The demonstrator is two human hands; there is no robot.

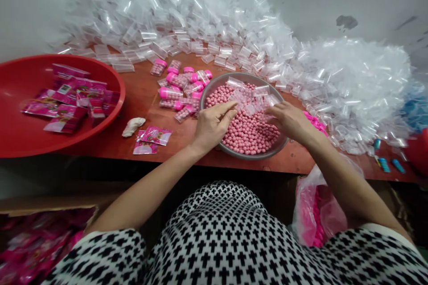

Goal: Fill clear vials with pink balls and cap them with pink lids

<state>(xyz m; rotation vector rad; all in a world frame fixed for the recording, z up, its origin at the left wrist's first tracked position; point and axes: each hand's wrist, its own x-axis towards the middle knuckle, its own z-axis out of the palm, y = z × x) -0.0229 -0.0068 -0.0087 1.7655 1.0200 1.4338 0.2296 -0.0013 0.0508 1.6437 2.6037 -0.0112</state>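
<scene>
Grey bowl point(249, 156): sat on the reddish tabletop point(133, 93), filled with pink balls point(249, 136); loose clear tubes point(261, 91) lay on top of them.
Left hand point(216, 125): hung over the bowl's left side, thumb and fingertips drawn close; whether they pinched anything, I could not tell.
Right hand point(290, 120): reached over the right rim, fingers curled down beside the clear tubes; its grip could not be made out either.
Pink-capped tubes point(177, 81): lay filled, just left of the bowl.
Handling: staying low, within the rim, probably suited such roll-prone balls best.
</scene>
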